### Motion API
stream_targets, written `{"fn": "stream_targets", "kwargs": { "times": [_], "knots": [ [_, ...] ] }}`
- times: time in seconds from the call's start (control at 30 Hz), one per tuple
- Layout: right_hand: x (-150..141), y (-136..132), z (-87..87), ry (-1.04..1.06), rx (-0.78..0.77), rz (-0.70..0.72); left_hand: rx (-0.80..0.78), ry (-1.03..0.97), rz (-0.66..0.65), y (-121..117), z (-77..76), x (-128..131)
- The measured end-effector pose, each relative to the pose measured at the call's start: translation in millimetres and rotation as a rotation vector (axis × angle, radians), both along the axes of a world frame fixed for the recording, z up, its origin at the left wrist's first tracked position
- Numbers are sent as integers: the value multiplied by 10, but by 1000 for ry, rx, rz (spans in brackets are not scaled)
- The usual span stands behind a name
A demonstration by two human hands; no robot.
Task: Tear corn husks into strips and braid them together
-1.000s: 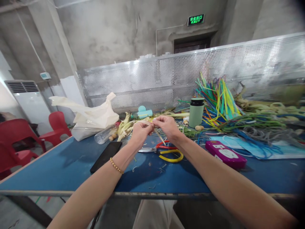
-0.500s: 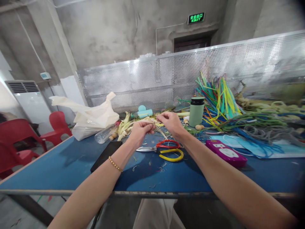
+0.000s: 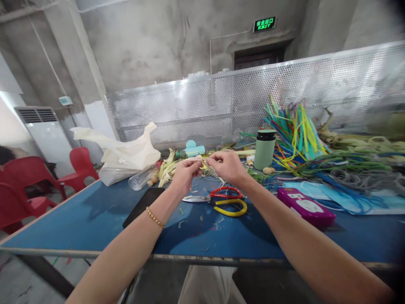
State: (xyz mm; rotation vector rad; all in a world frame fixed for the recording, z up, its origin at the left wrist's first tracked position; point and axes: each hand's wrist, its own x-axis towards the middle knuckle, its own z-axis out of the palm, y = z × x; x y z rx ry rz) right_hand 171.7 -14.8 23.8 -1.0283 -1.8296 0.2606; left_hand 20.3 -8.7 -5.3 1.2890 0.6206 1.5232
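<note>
My left hand (image 3: 186, 175) is closed in a pinch on a pale strip of corn husk (image 3: 198, 158), its end showing above the fingertips. Close beside it, my right hand (image 3: 230, 168) also has thumb and fingers pinched together at the husk strip; its fingers partly hide the piece. Below the hands lie scissors (image 3: 229, 207) with one red and one yellow handle, blades pointing left. Behind my fingers, loose husks (image 3: 167, 171) spread over the blue table (image 3: 104, 226).
Left are a white plastic bag (image 3: 126, 158), a clear bottle (image 3: 139, 180) and a black phone (image 3: 142, 207). Right are a green canister (image 3: 265, 152), a purple box (image 3: 305, 207), blue face masks (image 3: 363, 198), colourful strips (image 3: 300, 135) and tangled cords (image 3: 351, 177). A perforated metal screen (image 3: 190, 105) stands behind.
The hands have drawn slightly closer together, and the right hand has turned a little, with its fingers curled more. The whole view has shifted slightly.
</note>
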Motion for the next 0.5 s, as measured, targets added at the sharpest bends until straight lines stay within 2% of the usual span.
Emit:
{"fn": "stream_targets", "kwargs": {
  "times": [0.07,0.13,0.27,0.4,0.5],
  "knots": [
    [-43,-13,-31,101,-239,143,29,28,9,0,-6,9],
    [-72,-2,-64,229,-358,230,62,68,23,-7,-9,18],
    [-75,38,-91,333,-341,255,90,95,26,-16,-3,20],
    [-59,33,-65,326,-334,306,129,95,10,-4,10,10],
    [-58,17,-54,297,-305,291,101,84,43,6,10,7]
  ]
}}
